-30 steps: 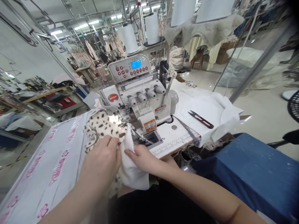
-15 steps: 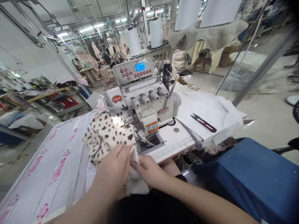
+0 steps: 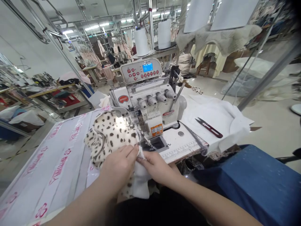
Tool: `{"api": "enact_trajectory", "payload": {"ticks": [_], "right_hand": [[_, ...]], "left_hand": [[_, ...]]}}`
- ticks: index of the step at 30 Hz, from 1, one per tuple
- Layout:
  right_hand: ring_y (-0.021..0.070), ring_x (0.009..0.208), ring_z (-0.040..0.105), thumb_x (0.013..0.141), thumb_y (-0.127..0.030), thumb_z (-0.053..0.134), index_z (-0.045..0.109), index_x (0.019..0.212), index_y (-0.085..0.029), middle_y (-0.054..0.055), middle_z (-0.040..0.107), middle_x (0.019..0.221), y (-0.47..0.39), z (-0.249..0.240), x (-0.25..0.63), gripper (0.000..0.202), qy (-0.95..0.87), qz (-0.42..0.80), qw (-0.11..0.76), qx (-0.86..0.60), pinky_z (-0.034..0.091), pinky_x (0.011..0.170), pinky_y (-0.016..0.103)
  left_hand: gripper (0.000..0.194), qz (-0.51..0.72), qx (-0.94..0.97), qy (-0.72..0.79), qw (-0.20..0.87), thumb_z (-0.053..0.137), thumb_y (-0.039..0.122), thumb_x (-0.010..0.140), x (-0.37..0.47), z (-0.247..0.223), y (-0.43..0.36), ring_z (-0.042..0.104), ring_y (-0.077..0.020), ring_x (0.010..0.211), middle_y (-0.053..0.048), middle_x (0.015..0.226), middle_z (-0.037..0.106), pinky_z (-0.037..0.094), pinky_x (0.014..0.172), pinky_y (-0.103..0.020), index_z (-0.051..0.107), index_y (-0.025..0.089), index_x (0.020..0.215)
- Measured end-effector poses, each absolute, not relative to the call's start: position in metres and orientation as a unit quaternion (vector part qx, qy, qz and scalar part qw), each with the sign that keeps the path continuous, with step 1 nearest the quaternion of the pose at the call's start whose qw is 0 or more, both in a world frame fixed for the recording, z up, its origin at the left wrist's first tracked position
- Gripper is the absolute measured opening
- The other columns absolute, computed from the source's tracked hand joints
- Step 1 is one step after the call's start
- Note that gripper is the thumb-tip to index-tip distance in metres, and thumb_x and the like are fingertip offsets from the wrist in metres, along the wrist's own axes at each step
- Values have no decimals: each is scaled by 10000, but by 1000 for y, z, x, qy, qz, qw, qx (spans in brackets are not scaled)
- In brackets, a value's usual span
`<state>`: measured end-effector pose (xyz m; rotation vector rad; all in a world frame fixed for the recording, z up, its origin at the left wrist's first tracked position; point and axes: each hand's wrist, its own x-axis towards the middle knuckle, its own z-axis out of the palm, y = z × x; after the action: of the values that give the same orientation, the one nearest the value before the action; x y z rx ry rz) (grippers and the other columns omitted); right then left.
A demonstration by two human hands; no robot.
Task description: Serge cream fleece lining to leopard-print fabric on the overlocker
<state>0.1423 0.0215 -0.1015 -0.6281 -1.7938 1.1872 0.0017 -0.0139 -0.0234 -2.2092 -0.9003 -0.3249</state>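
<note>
Spotted fleece fabric (image 3: 114, 133) lies just ahead of and to the left of the grip, bunched on its far left side and running up under the lit needle area of the sewing machine (image 3: 152, 100). The person's left hand (image 3: 121, 161) has its fingers drawn in over the fabric close to its near edge; the right hand (image 3: 156, 164), just beside it, pinches that edge between thumb and fingers, with next to no gap. The white underside (image 3: 140, 185) hangs below the two hands.

A second ago the white side was folded up in a broad flap and the hands stood farther apart; now they nearly meet, the spotted face lies more spread out ahead of them, and only a narrow white edge shows between the fingers. To the right of the grip, well apart, the dark red snips (image 3: 209, 128) rest on white cloth (image 3: 225, 110), just where they lay.
</note>
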Motion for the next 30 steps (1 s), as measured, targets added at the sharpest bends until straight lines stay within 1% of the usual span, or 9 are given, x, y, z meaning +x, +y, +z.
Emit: {"api": "enact_trajectory", "payload": {"ticks": [7,10,14,17,21,23,26,28,30], "right_hand": [[113,635,442,860,-282,440,533,679,-143,-28,486,632,42,-84,139,246,-732,440,452,-259,371,630,218],[107,627,427,855,-252,429,511,655,-142,-36,458,606,47,-80,135,242,-736,433,456,-250,360,610,213],[101,592,417,835,-293,459,477,623,-143,-35,450,585,40,-82,137,259,-725,452,441,-274,348,556,202],[111,565,432,796,-362,516,480,590,-143,-22,463,566,22,-87,146,303,-724,468,382,-331,329,503,203],[165,660,539,770,-332,551,572,656,-129,20,588,664,-4,-102,157,233,-724,514,316,-334,398,565,228],[195,753,577,766,-289,559,612,737,-120,46,642,776,-15,-113,157,180,-712,549,318,-301,436,650,256],[210,801,595,759,-239,563,634,780,-104,64,663,842,-28,-126,152,154,-688,595,322,-264,455,722,289],[208,767,600,760,-225,560,635,766,-96,62,664,811,-37,-128,146,150,-674,617,318,-253,465,717,304],[209,763,602,768,-230,555,635,796,-97,59,663,804,-48,-126,143,158,-657,634,331,-238,477,713,316]], "left_hand": [[209,-116,-831,-343,423,400,69,798,5,-5,6,540,-153,599,-39,650,545,401,466,-245,548,87,945],[190,-98,-815,-386,420,411,73,786,11,-4,10,546,-169,629,-46,675,548,421,492,-265,560,103,899],[266,-115,-785,-470,386,442,95,754,15,-9,1,534,-199,697,-70,766,538,462,578,-311,547,88,998],[250,-168,-769,-500,361,424,74,739,2,-11,-17,527,-223,817,-92,859,536,473,715,-356,542,112,957],[220,-193,-740,-539,354,403,77,733,-38,-10,-50,499,-265,982,-118,1018,526,433,866,-413,501,141,919],[195,-174,-727,-576,330,396,114,756,-56,-9,-69,530,-258,941,-102,994,544,453,827,-405,490,164,920],[180,-152,-722,-614,279,381,164,807,-63,-8,-95,596,-180,749,-32,862,601,489,618,-289,486,204,949],[144,-164,-747,-601,230,369,196,845,-51,-12,-109,574,-118,571,27,695,593,435,464,-214,493,226,911],[125,-187,-778,-574,177,382,242,870,-30,-21,-118,515,-92,448,63,542,525,379,391,-190,493,228,815]]}}
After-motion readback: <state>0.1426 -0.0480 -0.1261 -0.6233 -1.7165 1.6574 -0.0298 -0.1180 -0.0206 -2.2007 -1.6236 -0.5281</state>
